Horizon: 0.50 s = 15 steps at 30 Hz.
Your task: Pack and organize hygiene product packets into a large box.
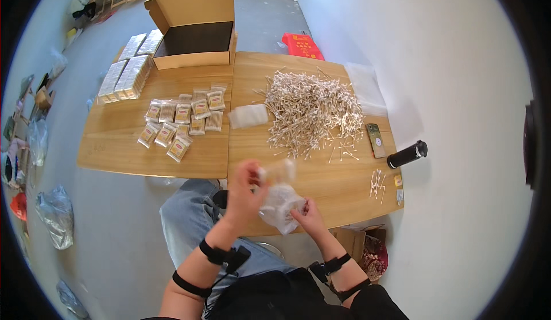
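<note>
Above the near edge of the table, my left hand [245,192] is raised and smeared by motion. Its fingers are closed on a small clear plastic bag [280,172]; blur hides what is in it. Just below, my right hand [310,215] pinches the side of a larger crumpled clear plastic bag [280,207], whose contents I cannot make out. Beyond both hands lies a big heap of loose cotton swabs [310,113]. To the left of the heap are a flat stack of clear bags [248,116] and a cluster of filled cotton swab packets [182,113].
An opened cardboard box [192,61] stands at the back left, beside stacked wrapped bundles [126,76]. A phone [376,140], a black bottle [407,154] and a few loose swabs [377,184] lie at the right. Clear sheets [367,87] sit by the wall; a person [81,3] is far off.
</note>
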Each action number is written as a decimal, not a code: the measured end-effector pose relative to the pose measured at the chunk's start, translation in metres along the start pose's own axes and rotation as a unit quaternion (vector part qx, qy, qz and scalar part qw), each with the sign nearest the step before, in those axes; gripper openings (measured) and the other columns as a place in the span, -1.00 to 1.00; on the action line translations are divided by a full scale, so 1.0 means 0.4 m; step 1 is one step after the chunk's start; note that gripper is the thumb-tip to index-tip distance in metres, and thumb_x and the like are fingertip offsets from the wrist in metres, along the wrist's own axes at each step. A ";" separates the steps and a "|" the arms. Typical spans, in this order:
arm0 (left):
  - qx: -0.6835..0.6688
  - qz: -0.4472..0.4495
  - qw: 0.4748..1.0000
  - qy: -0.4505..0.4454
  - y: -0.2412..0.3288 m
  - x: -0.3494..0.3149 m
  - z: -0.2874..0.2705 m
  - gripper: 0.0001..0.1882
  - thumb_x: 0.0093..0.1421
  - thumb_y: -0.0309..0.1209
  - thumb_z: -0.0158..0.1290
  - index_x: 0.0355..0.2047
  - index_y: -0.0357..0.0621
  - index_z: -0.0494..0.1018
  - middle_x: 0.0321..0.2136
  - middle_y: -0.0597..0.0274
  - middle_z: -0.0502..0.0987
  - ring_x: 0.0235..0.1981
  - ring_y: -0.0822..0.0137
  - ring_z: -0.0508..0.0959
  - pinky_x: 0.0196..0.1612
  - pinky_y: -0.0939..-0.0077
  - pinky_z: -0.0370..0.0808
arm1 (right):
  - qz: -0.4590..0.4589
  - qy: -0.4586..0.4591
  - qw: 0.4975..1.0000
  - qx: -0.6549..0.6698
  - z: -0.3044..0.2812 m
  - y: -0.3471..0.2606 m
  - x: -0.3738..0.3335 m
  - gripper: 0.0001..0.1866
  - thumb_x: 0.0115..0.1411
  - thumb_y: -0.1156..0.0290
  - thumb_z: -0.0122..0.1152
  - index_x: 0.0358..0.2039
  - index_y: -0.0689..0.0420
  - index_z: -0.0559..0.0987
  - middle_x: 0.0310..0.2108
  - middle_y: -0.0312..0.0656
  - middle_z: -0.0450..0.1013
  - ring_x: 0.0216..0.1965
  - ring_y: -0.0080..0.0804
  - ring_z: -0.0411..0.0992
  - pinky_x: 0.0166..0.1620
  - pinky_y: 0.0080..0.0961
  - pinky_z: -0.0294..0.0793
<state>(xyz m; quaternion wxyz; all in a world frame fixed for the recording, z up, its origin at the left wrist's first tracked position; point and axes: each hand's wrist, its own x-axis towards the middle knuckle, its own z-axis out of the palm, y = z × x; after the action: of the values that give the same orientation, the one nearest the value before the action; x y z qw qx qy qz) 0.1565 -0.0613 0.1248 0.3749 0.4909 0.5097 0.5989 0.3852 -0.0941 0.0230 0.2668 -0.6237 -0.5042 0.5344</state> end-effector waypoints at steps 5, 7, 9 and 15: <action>0.105 0.088 0.964 -0.226 0.056 -0.119 0.059 -0.70 0.04 -0.58 0.15 -0.19 -0.21 0.42 -0.29 0.09 0.50 -0.26 0.15 0.54 -0.20 0.41 0.49 | -0.120 0.001 0.991 0.060 0.005 -0.014 0.019 -0.65 0.07 0.45 0.29 -0.14 0.21 0.42 -0.30 -0.24 0.48 -0.34 -0.49 0.43 -0.29 -0.51 0.46; 0.151 0.110 0.954 -0.236 0.052 -0.135 0.058 -0.71 0.01 -0.58 0.15 -0.21 -0.21 0.44 -0.28 0.04 0.50 -0.24 0.04 0.53 -0.17 0.34 0.49 | -0.099 0.012 0.994 0.054 -0.006 -0.028 0.008 -0.79 0.09 0.51 0.23 -0.26 0.18 0.45 -0.40 -0.28 0.48 -0.41 -0.51 0.44 -0.34 -0.53 0.46; 0.201 0.107 0.957 -0.178 0.044 -0.143 0.030 -0.70 -0.01 -0.60 0.12 -0.21 -0.21 0.44 -0.25 0.00 0.51 -0.20 -0.04 0.50 -0.13 0.23 0.47 | -0.026 -0.040 0.971 0.232 -0.005 -0.056 -0.010 -0.80 0.11 0.53 0.19 -0.24 0.19 0.44 -0.40 -0.28 0.47 -0.42 -0.56 0.44 -0.37 -0.57 0.44; 0.400 0.282 0.831 -0.266 0.018 -0.139 0.010 -0.78 0.00 -0.49 0.04 -0.28 -0.12 0.44 -0.35 0.17 0.47 -0.25 0.15 0.50 -0.22 0.33 0.45 | -0.036 -0.020 0.973 0.227 -0.018 -0.106 -0.027 -0.78 0.16 0.54 0.14 -0.17 0.19 0.42 -0.38 -0.30 0.45 -0.45 -0.62 0.41 -0.40 -0.67 0.40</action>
<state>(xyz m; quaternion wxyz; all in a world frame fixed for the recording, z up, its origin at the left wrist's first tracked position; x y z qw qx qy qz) 0.1739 -0.1148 0.1205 0.0819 0.8606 0.4246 0.2689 0.3781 -0.0877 0.0662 0.4109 -0.5174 -0.3968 0.6372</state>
